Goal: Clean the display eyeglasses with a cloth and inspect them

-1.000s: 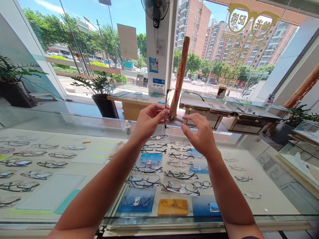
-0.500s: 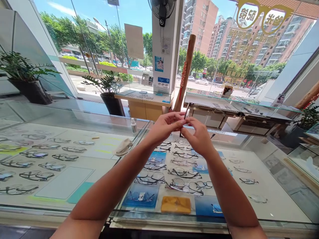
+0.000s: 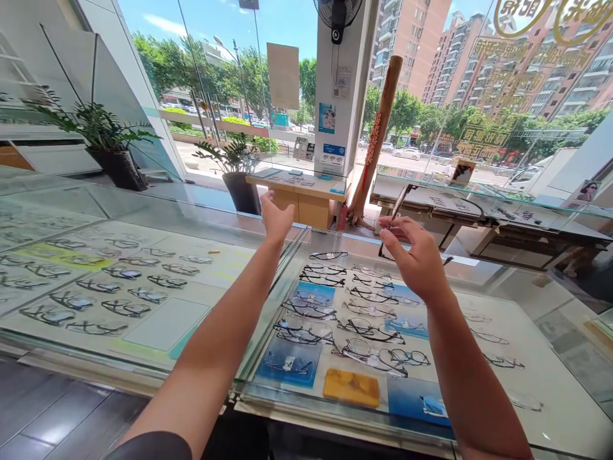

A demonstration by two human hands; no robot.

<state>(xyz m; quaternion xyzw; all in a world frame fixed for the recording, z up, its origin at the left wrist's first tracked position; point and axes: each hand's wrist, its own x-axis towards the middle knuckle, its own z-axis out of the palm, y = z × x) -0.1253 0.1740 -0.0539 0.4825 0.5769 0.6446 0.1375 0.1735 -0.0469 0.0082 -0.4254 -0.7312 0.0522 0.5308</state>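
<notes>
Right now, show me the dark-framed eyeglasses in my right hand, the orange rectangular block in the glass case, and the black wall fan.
Dark-framed eyeglasses (image 3: 399,202), head view: upper part of frame.
Orange rectangular block (image 3: 351,388), head view: middle of top.
Black wall fan (image 3: 338,13), head view: central housing.

A glass counter (image 3: 306,399) is set out in two cases, side by side. Under the clear top of the right-hand case (image 3: 514,377), spectacles (image 3: 366,329) are arranged in rows on a pale base. Several pairs are laid on blue cards (image 3: 306,377), and a yellow-brown slab (image 3: 351,387) is placed near the front edge, between two of these. Under the top of the left-hand case (image 3: 119,367), more eyeglasses (image 3: 125,308) are spread in rows; a few are backed by a yellow strip (image 3: 36,253), and a pale panel (image 3: 167,324) is laid flat beside others.
</notes>
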